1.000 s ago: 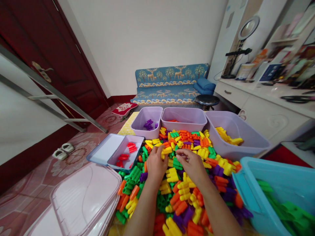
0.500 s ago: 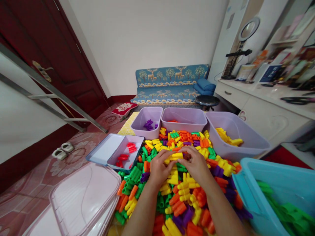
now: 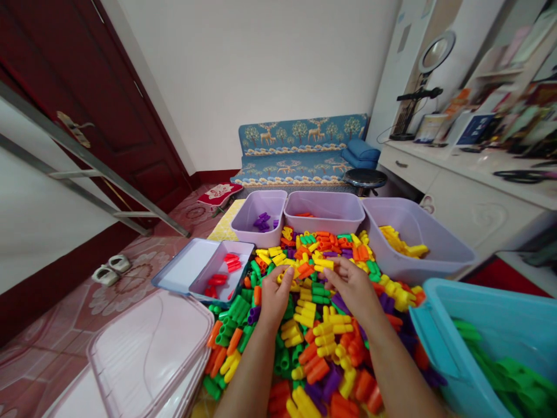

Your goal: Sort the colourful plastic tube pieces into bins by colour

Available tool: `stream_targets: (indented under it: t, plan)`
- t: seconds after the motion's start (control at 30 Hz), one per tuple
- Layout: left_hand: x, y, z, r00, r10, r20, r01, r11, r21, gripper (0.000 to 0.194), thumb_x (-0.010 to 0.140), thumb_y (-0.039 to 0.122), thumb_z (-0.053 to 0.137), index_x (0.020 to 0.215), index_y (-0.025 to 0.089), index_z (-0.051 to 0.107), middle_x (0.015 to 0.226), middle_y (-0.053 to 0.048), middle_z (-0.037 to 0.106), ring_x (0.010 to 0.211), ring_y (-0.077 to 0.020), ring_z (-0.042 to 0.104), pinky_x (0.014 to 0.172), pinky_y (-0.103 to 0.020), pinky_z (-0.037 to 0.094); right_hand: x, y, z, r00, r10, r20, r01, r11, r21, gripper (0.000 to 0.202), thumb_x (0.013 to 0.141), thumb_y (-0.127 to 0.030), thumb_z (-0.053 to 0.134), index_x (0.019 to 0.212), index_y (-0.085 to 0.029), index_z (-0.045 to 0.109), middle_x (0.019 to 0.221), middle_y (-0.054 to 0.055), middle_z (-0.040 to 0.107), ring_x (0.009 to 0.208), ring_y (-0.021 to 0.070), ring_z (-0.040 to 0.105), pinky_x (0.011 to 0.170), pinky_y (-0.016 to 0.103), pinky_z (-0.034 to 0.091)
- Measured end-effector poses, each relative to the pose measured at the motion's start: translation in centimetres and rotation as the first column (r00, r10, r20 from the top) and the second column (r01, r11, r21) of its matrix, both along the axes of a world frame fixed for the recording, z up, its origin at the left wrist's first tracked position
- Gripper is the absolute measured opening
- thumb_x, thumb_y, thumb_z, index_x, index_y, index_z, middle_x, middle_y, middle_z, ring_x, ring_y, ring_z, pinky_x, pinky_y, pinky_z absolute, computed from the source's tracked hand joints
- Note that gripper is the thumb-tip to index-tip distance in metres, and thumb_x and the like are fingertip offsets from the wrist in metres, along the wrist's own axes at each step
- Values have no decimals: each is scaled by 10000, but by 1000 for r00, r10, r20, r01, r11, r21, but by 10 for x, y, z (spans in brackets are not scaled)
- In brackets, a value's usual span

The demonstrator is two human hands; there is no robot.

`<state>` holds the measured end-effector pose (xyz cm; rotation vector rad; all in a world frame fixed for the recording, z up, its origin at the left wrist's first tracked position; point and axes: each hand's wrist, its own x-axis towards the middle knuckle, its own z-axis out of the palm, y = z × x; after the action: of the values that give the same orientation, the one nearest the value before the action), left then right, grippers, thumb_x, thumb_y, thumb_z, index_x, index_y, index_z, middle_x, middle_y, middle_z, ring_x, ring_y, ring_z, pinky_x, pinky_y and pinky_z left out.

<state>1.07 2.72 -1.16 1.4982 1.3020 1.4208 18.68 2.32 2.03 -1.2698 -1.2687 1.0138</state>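
Note:
A heap of yellow, green, orange, red and purple plastic tube pieces covers the table under both hands. My left hand (image 3: 278, 290) is closed around a yellow piece (image 3: 279, 277) over the heap's middle. Opposite it, my right hand (image 3: 347, 280) pinches a yellow piece (image 3: 324, 263) between thumb and fingers. An orange piece (image 3: 306, 270) shows in the gap between the hands. Beneath them lie joined yellow pieces (image 3: 305, 312) and green pieces (image 3: 321, 292).
Lilac bins hold purple (image 3: 259, 238), orange (image 3: 324, 222) and yellow pieces (image 3: 439, 261). A smaller tray (image 3: 198, 284) holds red pieces. The turquoise bin (image 3: 448, 348) at right has green pieces. Pale lids (image 3: 143, 348) lie at left. A blue sofa (image 3: 300, 151) stands behind.
My hands have moved apart, the left one to the left and the right one to the right. The yellow pieces between them are now separated.

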Motion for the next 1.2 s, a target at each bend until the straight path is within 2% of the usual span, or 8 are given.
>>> stream_targets:
  t: [0.17,0.27,0.4,0.57,0.73,0.93,1.03,1.2]
  plan:
    - [0,0,1,1000,7,14,-7,1000,-6,348,875,445,502,805,137,646,639,6,607,620,-125,550,585,-201,404,18,2,3,997,26,76,-25,1000,-11,250,723,-408,657,819,-179,630,680,29,668,636,183,633,574,282,498]
    - [2,0,2,1000,10,-5,-10,1000,6,338,871,440,511,800,139,648,670,1,622,649,-130,564,609,-203,415,29,5,9,926,-243,-290,276,958,80,271,741,-421,656,882,-194,610,833,36,691,674,144,625,603,255,499]
    - [3,-1,2,1000,-27,-4,27,1000,5,323,871,428,516,835,141,659,692,-8,638,684,-142,585,639,-213,433,30,5,14,762,-235,-603,362,927,96,318,759,-424,641,1006,-231,588,1123,56,651,869,153,648,715,275,514]
    - [2,-2,0,994,-89,56,91,996,-25,321,863,430,526,904,140,657,692,-11,627,664,-140,576,622,-216,442,2,0,5,985,-19,-172,16,1000,-15,431,730,-432,664,1085,-191,640,1090,92,677,837,197,650,661,295,517]
    - [0,-4,1,991,-114,65,116,993,-28,319,851,439,536,879,145,655,638,9,570,595,-118,526,572,-208,423,-18,-2,-5,967,78,243,-109,987,117,307,710,-300,682,1008,-225,690,1050,48,696,927,216,628,858,375,480]
    - [-1,0,-3,998,-23,60,24,999,-29,325,855,438,531,932,149,659,684,-3,606,613,-131,548,569,-222,438,-3,0,0,990,-122,-76,128,989,73,336,754,-413,633,994,-179,636,802,34,684,621,151,595,569,278,478]
    - [1,1,-2,998,-18,-68,23,997,72,279,848,365,566,1028,174,663,943,-55,668,883,-190,615,821,-304,480,-2,0,2,978,-96,-184,99,995,7,388,717,-451,664,977,-169,598,632,-16,615,437,99,476,437,239,403]
    - [3,-1,2,983,68,-170,-27,973,230,408,842,231,562,1249,223,542,1303,-91,518,1196,-217,494,1023,-373,392,-10,2,-3,980,-103,-169,107,994,17,488,695,-433,670,1095,-178,553,871,61,667,618,157,617,558,290,508]
